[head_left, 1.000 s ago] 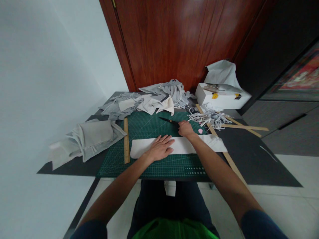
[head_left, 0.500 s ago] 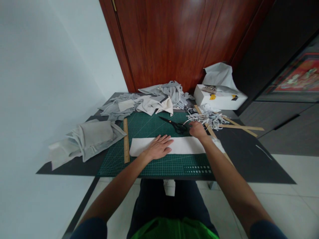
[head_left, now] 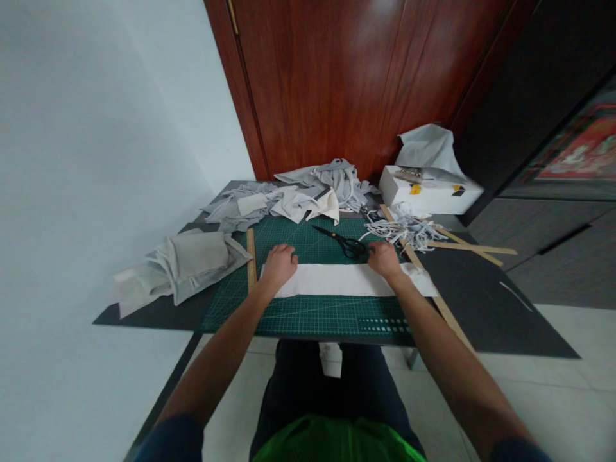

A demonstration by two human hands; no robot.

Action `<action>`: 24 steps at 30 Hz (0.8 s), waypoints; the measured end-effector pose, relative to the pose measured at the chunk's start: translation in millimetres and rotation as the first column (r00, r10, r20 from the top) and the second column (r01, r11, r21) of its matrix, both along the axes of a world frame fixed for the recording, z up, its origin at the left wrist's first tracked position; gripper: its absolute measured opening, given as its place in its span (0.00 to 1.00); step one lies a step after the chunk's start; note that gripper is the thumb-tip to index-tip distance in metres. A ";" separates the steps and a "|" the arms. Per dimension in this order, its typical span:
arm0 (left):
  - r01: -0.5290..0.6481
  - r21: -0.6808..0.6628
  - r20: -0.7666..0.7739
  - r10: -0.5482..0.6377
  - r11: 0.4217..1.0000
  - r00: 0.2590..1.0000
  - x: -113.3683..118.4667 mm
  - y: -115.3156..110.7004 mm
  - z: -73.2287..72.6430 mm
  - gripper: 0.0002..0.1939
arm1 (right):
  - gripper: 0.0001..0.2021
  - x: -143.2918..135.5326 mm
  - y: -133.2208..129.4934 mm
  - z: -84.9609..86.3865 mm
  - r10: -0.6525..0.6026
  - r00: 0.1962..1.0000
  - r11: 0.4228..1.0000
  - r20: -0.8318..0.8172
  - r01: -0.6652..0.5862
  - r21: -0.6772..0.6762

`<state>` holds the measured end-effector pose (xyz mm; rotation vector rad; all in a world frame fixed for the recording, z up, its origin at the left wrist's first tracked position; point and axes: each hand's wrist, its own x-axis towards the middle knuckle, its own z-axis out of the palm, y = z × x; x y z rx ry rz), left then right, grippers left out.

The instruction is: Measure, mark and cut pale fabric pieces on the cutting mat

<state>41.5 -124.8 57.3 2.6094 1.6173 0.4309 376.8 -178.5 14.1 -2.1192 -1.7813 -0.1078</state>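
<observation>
White cloth strip (head_left: 332, 280) found flat across the centre of the frame, lengthwise between two hands.
Viewing remotely, I record the left hand (head_left: 280, 263) over the strip's left end and the right hand (head_left: 384, 258) at its upper edge, right of centre. Fingers on both are curled; I cannot tell whether either pinches cloth. Black scissors (head_left: 348, 244) lie just left of the right hand, on the green mat (head_left: 327, 317).
</observation>
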 end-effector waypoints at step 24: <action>-0.561 -0.140 -0.046 0.560 0.816 0.827 -76.8 47.5 6.0 0.24 | 0.15 -52.8 -15.5 -27.6 0.264 0.943 0.926 -0.205 -0.188 0.327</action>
